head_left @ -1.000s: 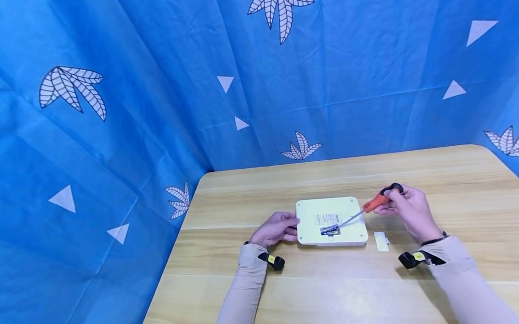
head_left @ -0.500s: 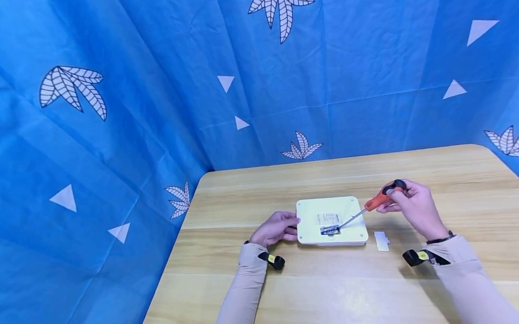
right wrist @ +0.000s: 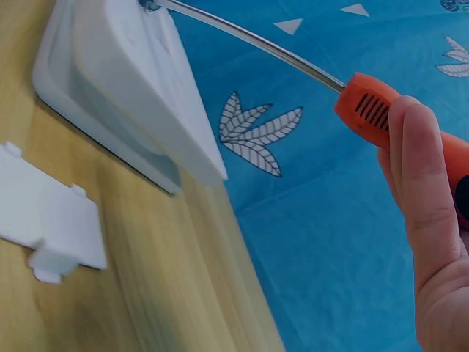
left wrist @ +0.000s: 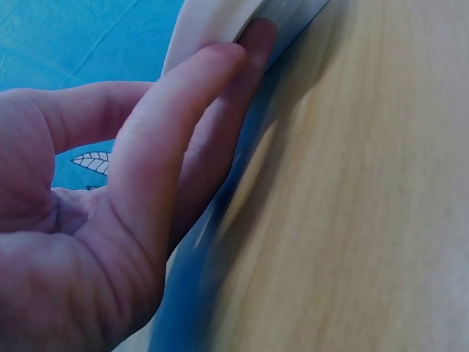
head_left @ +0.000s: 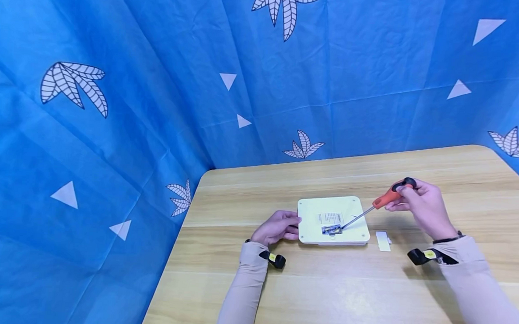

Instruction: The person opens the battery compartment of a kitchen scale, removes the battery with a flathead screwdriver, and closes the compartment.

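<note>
A flat white box-like device (head_left: 352, 210) lies on the table with its label and corner screws facing up. Its small battery compartment (head_left: 331, 230) is uncovered and shows a dark, shiny inside. My left hand (head_left: 277, 228) grips the device's left edge; in the left wrist view, fingertips reach its white rim (left wrist: 212, 22). A screwdriver (head_left: 388, 198) with an orange and black handle is held by my right hand (head_left: 429, 210). Its metal shaft (right wrist: 256, 42) slants down left, the tip at the compartment's right end. Beside the device lies the white battery cover (head_left: 383, 241).
The wooden table (head_left: 323, 300) extends around the device on all sides. A blue patterned curtain (head_left: 158, 80) hangs behind and to the left. In the right wrist view, the cover (right wrist: 47, 209) shows small tabs on its edges.
My right hand has drawn slightly right and the screwdriver tip has shifted from the middle of the compartment to its right end. My left hand keeps its grip on the device.
</note>
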Available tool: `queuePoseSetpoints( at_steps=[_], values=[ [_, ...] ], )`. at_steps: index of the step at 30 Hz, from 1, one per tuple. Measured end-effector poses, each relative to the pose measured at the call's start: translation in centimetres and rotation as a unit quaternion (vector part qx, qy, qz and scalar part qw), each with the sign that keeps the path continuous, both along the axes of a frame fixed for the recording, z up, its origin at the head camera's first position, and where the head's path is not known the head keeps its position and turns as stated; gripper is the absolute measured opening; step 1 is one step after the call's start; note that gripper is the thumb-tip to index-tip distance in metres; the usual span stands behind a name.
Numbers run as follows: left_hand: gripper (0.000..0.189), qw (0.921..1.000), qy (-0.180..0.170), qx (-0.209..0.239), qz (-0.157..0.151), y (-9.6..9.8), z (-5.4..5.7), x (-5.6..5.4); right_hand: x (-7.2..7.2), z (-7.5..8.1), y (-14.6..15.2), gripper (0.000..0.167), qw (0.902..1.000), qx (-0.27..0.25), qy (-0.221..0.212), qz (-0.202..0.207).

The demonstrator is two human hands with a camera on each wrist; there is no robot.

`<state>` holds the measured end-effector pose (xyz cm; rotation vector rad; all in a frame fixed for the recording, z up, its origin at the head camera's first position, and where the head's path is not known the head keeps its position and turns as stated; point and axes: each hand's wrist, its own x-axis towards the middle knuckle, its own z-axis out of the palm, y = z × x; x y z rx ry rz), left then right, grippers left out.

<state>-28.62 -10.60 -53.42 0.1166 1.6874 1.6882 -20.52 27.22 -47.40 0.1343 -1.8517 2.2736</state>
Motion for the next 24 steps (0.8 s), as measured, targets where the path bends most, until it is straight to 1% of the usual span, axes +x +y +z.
queuePoseSetpoints(
  at_steps=[3,6,8,10,14,16,18,21,24],
  values=[
    [0.041,1.0000,0.003,-0.003,-0.002,0.1,0.1,0.0,0.1,0.1,0.3,0.016,0.9999,-0.013,0.010,0.001],
    [0.042,1.0000,0.003,-0.004,-0.002,0.2,0.2,0.0,0.1,0.3,0.3,0.015,0.9998,-0.002,0.018,0.000],
    [0.042,1.0000,0.000,-0.003,-0.001,0.2,0.1,-0.1,0.1,0.5,0.1,0.014,0.9996,0.020,0.022,-0.001],
    [0.041,1.0000,-0.003,-0.003,0.002,0.2,0.1,-0.1,0.1,0.8,-0.3,0.012,0.9983,0.053,0.023,-0.005],
    [0.040,1.0000,-0.002,-0.003,0.003,0.2,0.0,-0.1,0.4,1.4,-1.2,0.011,0.9928,0.117,0.022,-0.015],
    [0.041,1.0000,-0.001,-0.003,0.002,0.2,0.0,-0.1,0.6,1.5,-1.5,0.011,0.9897,0.140,0.022,-0.021],
    [0.041,1.0000,0.001,-0.004,0.001,0.2,0.1,-0.1,0.7,1.6,-1.6,0.012,0.9880,0.151,0.021,-0.024],
    [0.042,1.0000,0.000,-0.007,0.003,0.2,0.2,0.0,0.6,1.4,-1.4,0.014,0.9901,0.138,0.013,-0.022],
    [0.043,0.9999,0.002,-0.009,0.005,0.1,0.2,0.1,0.3,0.6,-0.9,0.016,0.9952,0.098,0.000,-0.009]
  ],
)
